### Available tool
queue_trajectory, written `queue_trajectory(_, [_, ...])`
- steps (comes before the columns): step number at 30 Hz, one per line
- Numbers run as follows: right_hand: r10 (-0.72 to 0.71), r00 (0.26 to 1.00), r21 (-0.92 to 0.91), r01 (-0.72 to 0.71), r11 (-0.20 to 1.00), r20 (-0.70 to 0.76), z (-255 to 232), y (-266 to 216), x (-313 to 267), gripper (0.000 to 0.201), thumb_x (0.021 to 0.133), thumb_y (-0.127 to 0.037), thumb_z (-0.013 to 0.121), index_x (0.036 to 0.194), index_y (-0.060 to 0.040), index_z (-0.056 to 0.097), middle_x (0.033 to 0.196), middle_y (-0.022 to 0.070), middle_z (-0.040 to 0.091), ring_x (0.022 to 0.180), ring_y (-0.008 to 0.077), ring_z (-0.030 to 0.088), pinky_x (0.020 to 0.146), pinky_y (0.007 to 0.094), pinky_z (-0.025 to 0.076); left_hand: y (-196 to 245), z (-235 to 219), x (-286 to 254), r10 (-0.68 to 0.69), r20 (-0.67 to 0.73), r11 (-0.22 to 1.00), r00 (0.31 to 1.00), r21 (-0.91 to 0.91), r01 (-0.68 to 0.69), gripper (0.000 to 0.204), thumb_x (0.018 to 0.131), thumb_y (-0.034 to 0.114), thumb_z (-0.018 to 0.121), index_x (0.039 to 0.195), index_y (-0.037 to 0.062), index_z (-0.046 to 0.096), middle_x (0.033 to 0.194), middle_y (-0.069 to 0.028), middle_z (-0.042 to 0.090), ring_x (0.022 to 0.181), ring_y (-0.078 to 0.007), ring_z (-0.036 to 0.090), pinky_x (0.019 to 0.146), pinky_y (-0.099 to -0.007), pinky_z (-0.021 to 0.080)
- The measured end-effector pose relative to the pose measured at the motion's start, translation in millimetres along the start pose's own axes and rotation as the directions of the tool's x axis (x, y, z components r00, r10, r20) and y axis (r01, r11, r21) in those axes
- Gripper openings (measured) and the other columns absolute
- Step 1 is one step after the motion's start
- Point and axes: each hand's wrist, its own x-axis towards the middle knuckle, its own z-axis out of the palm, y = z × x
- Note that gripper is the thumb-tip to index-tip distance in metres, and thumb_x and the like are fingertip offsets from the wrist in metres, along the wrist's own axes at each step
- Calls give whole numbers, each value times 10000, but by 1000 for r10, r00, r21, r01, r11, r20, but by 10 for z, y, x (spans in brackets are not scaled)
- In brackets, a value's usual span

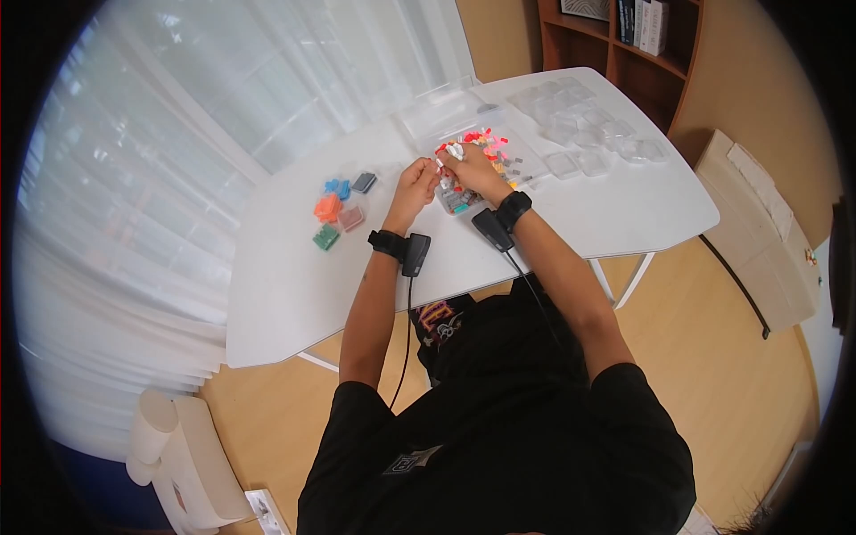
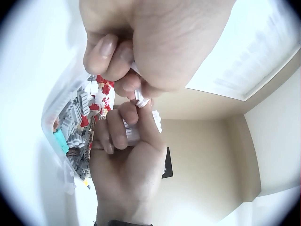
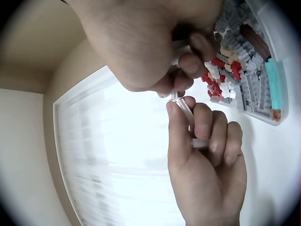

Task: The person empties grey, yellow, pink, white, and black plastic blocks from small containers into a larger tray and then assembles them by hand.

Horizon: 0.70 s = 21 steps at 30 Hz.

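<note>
Close together over the near left part of a clear bin [image 2: 48, 110] of loose bricks are both hands. The left hand [image 1: 416, 185] pinches a small white brick [image 3: 185, 109] between thumb and forefinger, with another white piece [image 3: 200, 143] under its curled fingers. Fingertips of the right hand [image 1: 477, 171] grip white plastic at the same spot, where the pieces meet; whether they are joined I cannot tell. More white ribbed pieces [image 2: 133, 133] lie in the right hand's curled fingers. Red, white, grey and turquoise bricks [image 3: 273, 84] fill the bin.
Left of the hands stand small clear boxes with blue [image 1: 337, 188], orange [image 1: 327, 209], green [image 1: 326, 236], pinkish [image 1: 351, 217] and dark grey [image 1: 364, 183] pieces. Several clear boxes [image 1: 593, 161] stand at the table's back right. A cable hangs from each wrist camera.
</note>
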Motion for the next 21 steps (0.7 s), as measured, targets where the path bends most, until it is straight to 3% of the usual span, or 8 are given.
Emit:
queue_trajectory(4, [4,1000,-5,-4,1000,-15,17,-35,-25,245,888,-227,571,815,4,610,618,45,587,499,113,525,479,283,418,25,46,-19,21,-61,999,998,42,-18,212,976,268,489,861,90,494,619,67,380,465,3,270,410,-171,210])
queue_trajectory(7, [-94,995,-93,89,992,-45,33,72,24,239,886,-227,577,815,-1,611,617,35,581,494,102,512,465,272,410,46,49,-25,10,-69,998,998,70,-6,223,969,272,509,856,80,505,621,69,385,465,5,273,408,-172,205])
queue_trajectory(9, [-73,997,43,71,996,23,17,85,32,237,887,-226,577,809,-5,608,616,22,570,500,93,508,461,262,407,54,29,-35,21,-46,995,999,95,-17,238,962,282,523,851,71,518,621,73,387,468,5,279,408,-171,207])
queue_trajectory(13, [-3,996,97,-6,995,93,-9,77,19,236,888,-227,577,799,-11,605,615,14,559,511,88,504,466,254,407,76,1,-39,-41,22,998,999,49,40,244,960,289,528,847,73,522,618,76,385,471,3,280,410,-173,209])
queue_trajectory(21, [-84,995,-34,86,996,51,112,82,29,261,888,-247,578,755,-23,599,621,29,581,542,103,523,512,275,420,-55,-27,7,-44,11,999,999,10,43,222,970,252,496,864,62,539,617,76,374,475,0,269,414,-178,209])
